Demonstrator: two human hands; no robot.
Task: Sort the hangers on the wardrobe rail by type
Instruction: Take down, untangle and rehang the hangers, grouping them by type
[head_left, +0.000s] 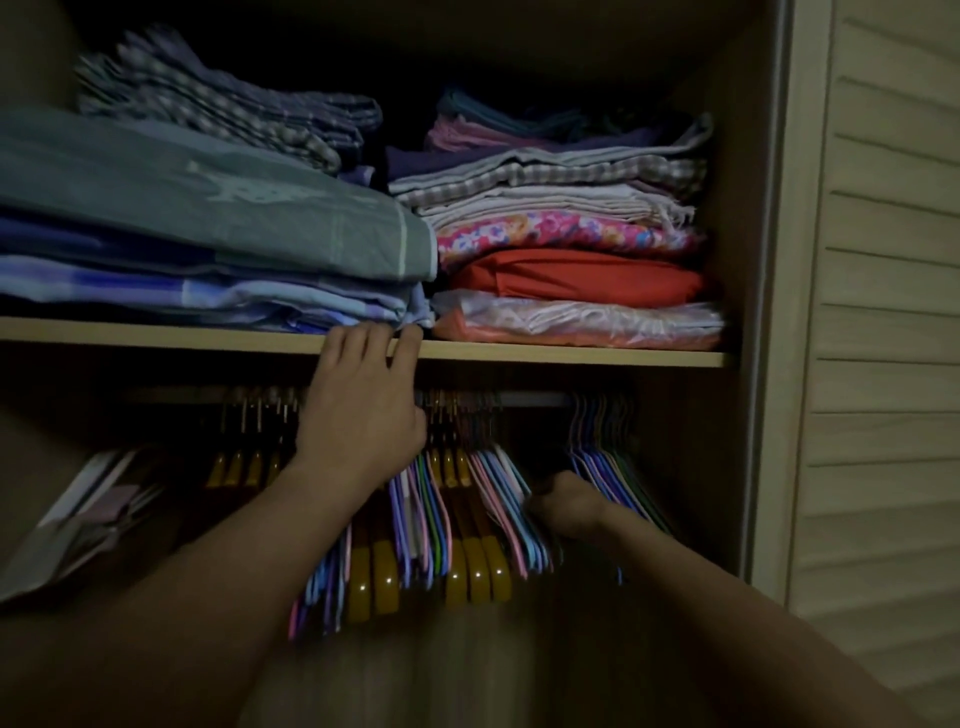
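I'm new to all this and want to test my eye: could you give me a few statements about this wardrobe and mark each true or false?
1. The left hand rests its fingers on the front edge of the shelf. True.
2. The right hand is up on the shelf too. False: it is down among the thin coloured hangers.
3. Yellow wooden hangers hang mixed between the thin ones. True.
4. The shelf holds shoes. False: it holds folded fabrics.

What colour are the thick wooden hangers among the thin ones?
Golden yellow-brown wooden hangers; the head view shows them best.
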